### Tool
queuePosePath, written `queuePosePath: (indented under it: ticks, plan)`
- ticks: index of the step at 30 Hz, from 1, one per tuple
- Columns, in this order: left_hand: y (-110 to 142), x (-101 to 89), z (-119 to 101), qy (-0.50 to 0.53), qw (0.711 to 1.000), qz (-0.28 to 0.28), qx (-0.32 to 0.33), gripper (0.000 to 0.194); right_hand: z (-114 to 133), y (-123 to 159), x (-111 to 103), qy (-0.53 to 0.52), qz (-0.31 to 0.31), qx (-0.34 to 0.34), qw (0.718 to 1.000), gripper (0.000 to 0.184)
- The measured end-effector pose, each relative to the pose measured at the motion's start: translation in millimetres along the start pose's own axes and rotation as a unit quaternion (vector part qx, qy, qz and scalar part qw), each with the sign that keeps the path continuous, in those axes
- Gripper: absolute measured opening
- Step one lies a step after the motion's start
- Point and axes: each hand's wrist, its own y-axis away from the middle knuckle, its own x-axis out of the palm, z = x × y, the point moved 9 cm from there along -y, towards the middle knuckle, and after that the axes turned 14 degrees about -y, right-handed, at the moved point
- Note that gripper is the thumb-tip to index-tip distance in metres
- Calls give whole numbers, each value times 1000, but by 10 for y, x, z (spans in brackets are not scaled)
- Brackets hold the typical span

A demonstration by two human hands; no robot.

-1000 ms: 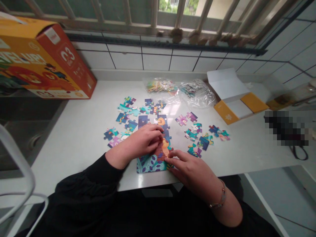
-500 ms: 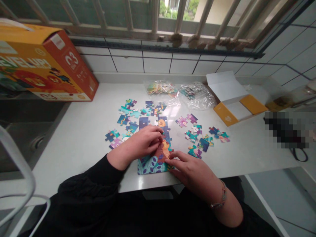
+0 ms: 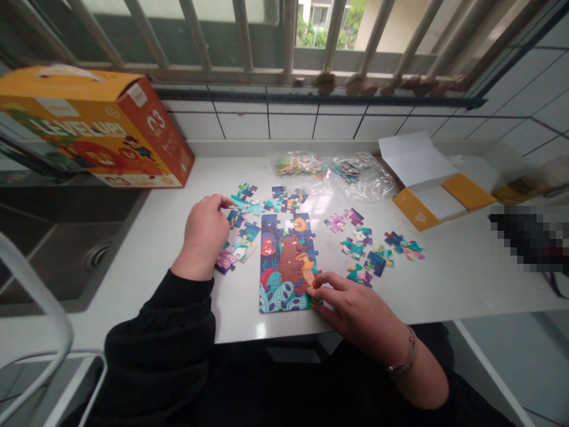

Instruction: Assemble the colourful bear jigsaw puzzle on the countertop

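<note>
A partly joined jigsaw strip (image 3: pixel 287 264) lies upright on the white counter (image 3: pixel 151 249) in front of me. My left hand (image 3: pixel 203 232) has its fingers curled over the loose pieces (image 3: pixel 242 204) to the left of the strip, fingertips pinching at a teal piece (image 3: pixel 231 201). My right hand (image 3: pixel 351 308) rests at the strip's lower right corner, fingertips pressing its edge. More loose pieces (image 3: pixel 368 246) are scattered to the right of the strip.
An orange puzzle box (image 3: pixel 93 130) stands at the back left beside a sink (image 3: pixel 57 249). Two clear bags of pieces (image 3: pixel 333 169) lie at the back. An open white and yellow carton (image 3: pixel 429 184) sits at the right. A white chair frame (image 3: pixel 35 314) is at lower left.
My left hand left the joined strip and moved left and back onto the loose pieces, uncovering the strip. The right hand stayed at the strip's lower right edge. The view tilted up slightly.
</note>
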Motion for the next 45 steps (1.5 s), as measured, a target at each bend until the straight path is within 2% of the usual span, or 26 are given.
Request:
queuePosePath:
  ticks: [3,10,16,23,26,30,33,35,39,42,45]
  plan:
    - [-6,6,94,21,999,14,-33,35,8,-6,-1,-6,-1,-8,1000,16]
    - [9,144,30,37,996,77,-36,37,37,-2,-13,3,-2,-16,1000,15]
    - [17,215,8,10,997,70,-12,39,23,-5,-6,1,-5,-23,1000,17]
    - [74,287,-175,5,997,69,24,34,41,7,-11,-6,-3,-25,1000,20]
    - [35,137,-64,12,999,47,11,34,36,3,-20,-9,-5,-27,1000,18]
    - [-35,-321,450,-1,991,-80,-103,37,-13,-1,-36,-23,-22,-37,999,17]
    - [-63,-348,601,-4,990,-68,-123,35,-65,1,-39,-36,-48,-49,997,17]
    - [-73,-268,480,8,996,-50,-79,33,-94,-2,-29,-38,-66,-54,996,17]
    - [-35,-145,80,26,998,-51,33,30,-94,-22,-1,-15,-109,-63,992,22]
    - [-5,-90,-56,31,996,-41,68,28,-61,-39,16,10,-130,-79,988,25]
    - [12,-79,-79,42,996,-35,75,27,-36,-48,24,37,-137,-95,985,29]
